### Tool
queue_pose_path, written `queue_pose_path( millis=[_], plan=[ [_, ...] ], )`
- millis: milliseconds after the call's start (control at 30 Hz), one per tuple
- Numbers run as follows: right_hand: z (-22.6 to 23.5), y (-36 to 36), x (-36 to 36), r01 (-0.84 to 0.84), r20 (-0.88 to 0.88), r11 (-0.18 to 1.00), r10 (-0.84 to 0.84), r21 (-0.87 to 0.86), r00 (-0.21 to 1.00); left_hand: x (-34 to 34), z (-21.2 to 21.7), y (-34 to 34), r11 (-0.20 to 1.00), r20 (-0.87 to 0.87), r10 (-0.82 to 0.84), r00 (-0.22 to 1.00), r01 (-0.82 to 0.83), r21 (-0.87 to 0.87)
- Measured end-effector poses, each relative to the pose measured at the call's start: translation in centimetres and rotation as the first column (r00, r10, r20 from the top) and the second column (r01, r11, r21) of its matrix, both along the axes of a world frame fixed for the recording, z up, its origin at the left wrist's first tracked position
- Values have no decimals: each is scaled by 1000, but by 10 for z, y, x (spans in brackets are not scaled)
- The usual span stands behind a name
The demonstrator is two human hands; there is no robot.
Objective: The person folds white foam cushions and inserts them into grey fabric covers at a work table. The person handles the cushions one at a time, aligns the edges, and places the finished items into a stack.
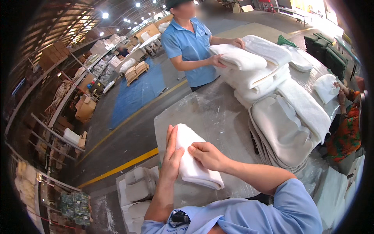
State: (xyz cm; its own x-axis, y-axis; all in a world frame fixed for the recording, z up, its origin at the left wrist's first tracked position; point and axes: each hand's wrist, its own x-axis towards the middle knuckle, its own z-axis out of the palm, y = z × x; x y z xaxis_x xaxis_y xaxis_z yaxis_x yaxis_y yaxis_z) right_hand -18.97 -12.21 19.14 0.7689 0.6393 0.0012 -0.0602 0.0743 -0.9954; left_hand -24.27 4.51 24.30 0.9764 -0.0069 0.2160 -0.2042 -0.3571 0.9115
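Here the left hand (171,158) is lying flat and open against the side of a folded white towel (194,158), while the right hand (206,155) is pressing on top, fingers curled and hiding part of the fold. The towel, thick and plush, is sitting on the plastic-covered table (210,113), near a tall towel stack (272,89).

desk (218,117) plastic-covered | white towel pile (253,66) far side, co-worker (189,43) touching it | grey pad stack (280,132) right | blue tarp (138,91) on floor
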Motion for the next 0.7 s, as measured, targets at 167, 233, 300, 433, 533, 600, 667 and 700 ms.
queue_pose_path(
  millis=[167,233,300,433,533,600,667,700],
  plan=[
    [37,-2,22,-6,159,988,31,-155,987,-17,3,6,977,-8,-45,999,45,210],
    [40,5,16,43,336,973,36,-226,941,-19,1,7,974,-7,-40,999,40,223],
    [32,11,9,113,450,973,-10,-201,893,-21,0,8,983,-18,-49,999,51,174],
    [10,23,-9,183,499,982,-138,-44,855,-30,5,5,988,-3,-80,997,78,-133],
    [8,26,-13,203,496,979,-165,-23,853,-26,0,15,890,30,-32,999,42,-453],
    [3,33,-17,213,498,977,-182,-6,848,-19,-8,26,869,48,50,998,-20,-494],
    [-6,36,-20,205,478,979,-172,-17,861,-17,-4,23,922,-72,81,994,-103,-373],
    [-14,37,-21,204,469,979,-169,-26,867,-15,-3,22,941,-131,98,987,-135,-312]
  ],
)
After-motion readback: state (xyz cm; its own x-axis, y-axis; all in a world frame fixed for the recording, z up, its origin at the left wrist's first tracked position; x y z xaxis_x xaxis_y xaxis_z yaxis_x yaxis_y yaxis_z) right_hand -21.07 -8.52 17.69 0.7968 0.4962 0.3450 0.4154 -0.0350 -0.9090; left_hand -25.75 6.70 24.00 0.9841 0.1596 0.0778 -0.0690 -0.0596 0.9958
